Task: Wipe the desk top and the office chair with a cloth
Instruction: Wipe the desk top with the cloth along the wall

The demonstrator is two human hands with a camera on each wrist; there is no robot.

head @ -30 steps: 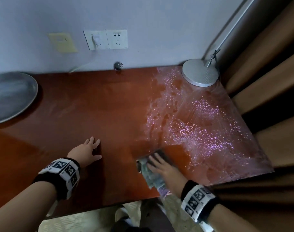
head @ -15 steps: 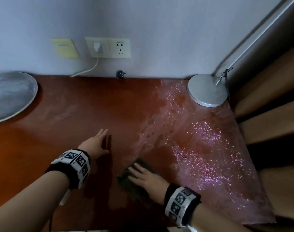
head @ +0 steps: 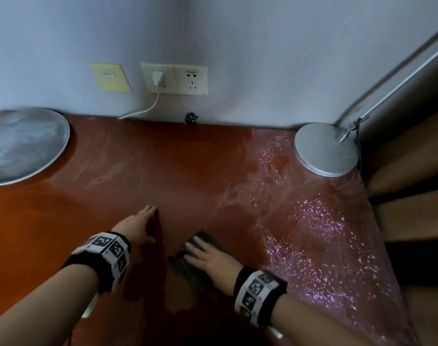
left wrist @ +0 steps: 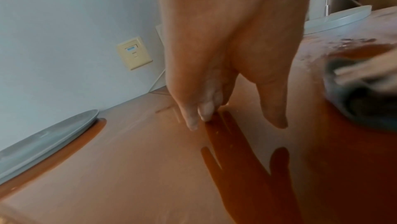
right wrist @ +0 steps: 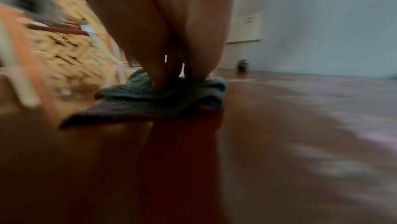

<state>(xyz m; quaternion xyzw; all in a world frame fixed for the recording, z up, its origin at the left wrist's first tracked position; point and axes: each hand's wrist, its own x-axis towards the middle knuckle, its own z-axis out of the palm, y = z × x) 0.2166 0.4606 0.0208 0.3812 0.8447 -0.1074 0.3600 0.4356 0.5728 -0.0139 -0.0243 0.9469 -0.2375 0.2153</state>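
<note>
Vs 0.5 s ago: right hand (head: 210,258) and cloth (head: 188,267) sit about where they were in the head view, fingers still flat on top. Left hand (head: 138,227) holds the same spot too, just left of the cloth. Vs 1.0 s ago the cloth has shifted left, away from the glittery wet patch (head: 320,236) and toward the left hand.

Right grip: fingers (right wrist: 159,71) straight, pressing down on the cloth (right wrist: 167,95), not curled round it. Right wrist view is motion-blurred. Cloth is dark grey-green, bunched, lying on the table (head: 63,221) near the front edge, centre-right.

Left grip: open, fingers (left wrist: 199,108) straight, tips touching the table (left wrist: 128,159), holds nothing. Cloth (left wrist: 354,101) shows at the right edge of the left wrist view, apart from the left hand.

Counts:
- 1 cloth
- 2 hands, each with 1 marker wristband
- 2 round grey discs on the table: large plate (head: 26,146) far left, lamp base (head: 325,149) back right corner with 1 slanted rod
- 3 wall plates: 1 yellowish (head: 110,77), 2 white sockets (head: 178,79), left socket has 1 white plug and cable
- 1 small dark plug (head: 191,118) at the table's back edge against the wall

Wet streaks cover the right part of the table. Brown curtain (head: 412,183) hangs past the right edge.
</note>
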